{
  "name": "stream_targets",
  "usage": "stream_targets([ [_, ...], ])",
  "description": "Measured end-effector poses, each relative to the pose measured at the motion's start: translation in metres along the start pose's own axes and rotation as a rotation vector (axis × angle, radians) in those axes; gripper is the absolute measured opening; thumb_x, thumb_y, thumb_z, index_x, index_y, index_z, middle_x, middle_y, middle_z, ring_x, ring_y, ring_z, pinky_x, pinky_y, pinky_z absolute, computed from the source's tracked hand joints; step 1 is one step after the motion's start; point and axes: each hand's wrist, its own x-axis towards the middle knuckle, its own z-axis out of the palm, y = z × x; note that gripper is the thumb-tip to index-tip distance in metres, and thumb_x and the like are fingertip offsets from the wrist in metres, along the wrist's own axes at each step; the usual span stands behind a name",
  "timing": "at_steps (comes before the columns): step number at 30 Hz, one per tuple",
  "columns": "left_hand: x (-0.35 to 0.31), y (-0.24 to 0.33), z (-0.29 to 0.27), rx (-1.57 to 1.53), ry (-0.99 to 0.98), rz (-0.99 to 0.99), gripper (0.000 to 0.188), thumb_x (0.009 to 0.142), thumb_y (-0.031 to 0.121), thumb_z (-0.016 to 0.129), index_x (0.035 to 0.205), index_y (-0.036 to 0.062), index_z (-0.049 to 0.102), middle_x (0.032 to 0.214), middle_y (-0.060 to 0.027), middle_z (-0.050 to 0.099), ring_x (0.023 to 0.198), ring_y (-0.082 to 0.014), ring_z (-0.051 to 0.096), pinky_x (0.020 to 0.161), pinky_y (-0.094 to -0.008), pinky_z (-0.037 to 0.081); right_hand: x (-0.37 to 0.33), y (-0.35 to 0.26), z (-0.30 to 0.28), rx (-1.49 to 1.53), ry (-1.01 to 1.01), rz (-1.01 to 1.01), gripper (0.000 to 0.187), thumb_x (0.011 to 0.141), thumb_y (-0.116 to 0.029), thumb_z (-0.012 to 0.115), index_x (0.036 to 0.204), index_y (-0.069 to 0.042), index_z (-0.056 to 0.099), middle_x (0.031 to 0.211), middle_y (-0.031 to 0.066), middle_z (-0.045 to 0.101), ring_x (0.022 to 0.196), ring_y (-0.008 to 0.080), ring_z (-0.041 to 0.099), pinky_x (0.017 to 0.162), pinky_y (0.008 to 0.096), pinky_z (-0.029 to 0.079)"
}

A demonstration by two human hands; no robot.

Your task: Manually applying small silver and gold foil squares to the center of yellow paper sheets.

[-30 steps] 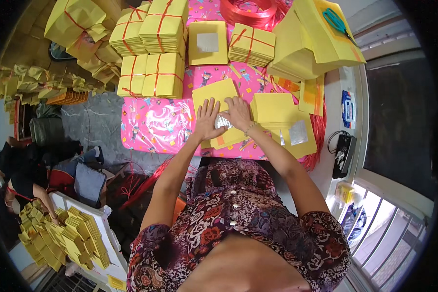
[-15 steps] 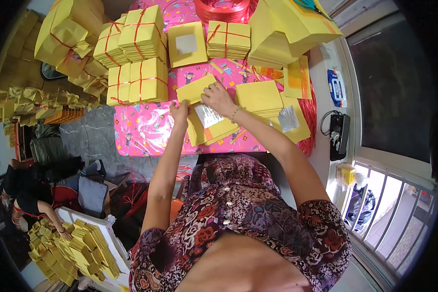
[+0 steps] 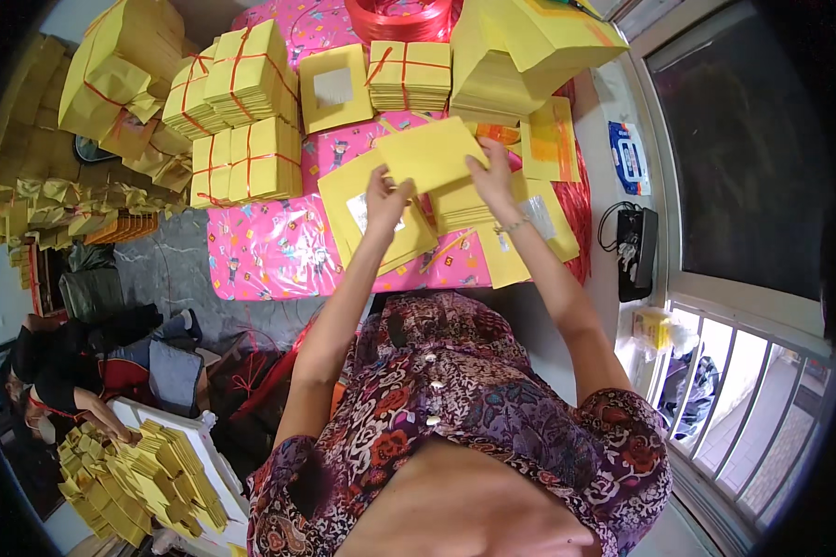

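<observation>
A flat yellow paper envelope (image 3: 429, 153) is tilted between my two hands over the pink table. My right hand (image 3: 494, 178) grips its right edge, thumb on top. The fingers of my left hand (image 3: 387, 198) pinch near its lower left corner. Beneath the envelope sits a neat stack of similar yellow envelopes (image 3: 462, 209). Below my left hand lie yellow paper sheets (image 3: 404, 243) with a silvery patch, partly covered by the hand. Another yellow sheet with a silvery patch (image 3: 557, 239) lies beside my right wrist.
Bundles tied with red string (image 3: 265, 158) stand at the left of the pink tablecloth (image 3: 269, 251). A tall yellow paper stack (image 3: 502, 70) and a red string coil (image 3: 399, 20) are at the back. At lower left, another person's hand (image 3: 116, 429) touches yellow piles.
The yellow envelope has moved right, from over the patched sheets to above the envelope stack. Both hands went with it, and my right hand now grips its right edge.
</observation>
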Motion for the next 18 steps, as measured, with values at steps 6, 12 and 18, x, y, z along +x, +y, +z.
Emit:
stream_targets([
  [6,0.003,-0.054,0.032,0.285,-0.106,0.067,0.046,0.082,0.01,0.071,0.121,-0.0011,0.05,0.085,-0.0083,0.065,0.074,-0.0148,0.064,0.066,-0.0282,0.051,-0.022,0.034,-0.054,-0.086,0.001,0.097,0.041,0.081,-0.011,0.066,0.119,-0.002,0.052,0.11,0.0137,0.059,0.107,0.0275,0.054,0.094,0.0387,0.043],
  [12,0.001,-0.07,0.042,0.495,-0.1,0.09,0.053,0.078,0.016,0.073,0.122,-0.0031,0.052,0.086,-0.0135,0.068,0.076,-0.0213,0.067,0.068,-0.0326,0.053,-0.036,0.048,-0.056,-0.215,0.028,0.073,0.041,0.081,-0.01,0.065,0.118,-0.002,0.05,0.11,0.0162,0.059,0.109,0.0327,0.051,0.093,0.0423,0.043],
  [18,0.007,-0.084,0.037,0.591,-0.11,0.06,0.048,0.074,0.017,0.076,0.114,-0.0013,0.06,0.088,-0.0148,0.07,0.079,-0.0233,0.069,0.072,-0.0355,0.054,-0.042,0.061,-0.054,-0.278,-0.035,0.125,0.043,0.08,-0.011,0.066,0.117,0.0,0.05,0.111,0.017,0.06,0.11,0.0348,0.051,0.094,0.0433,0.042],
])
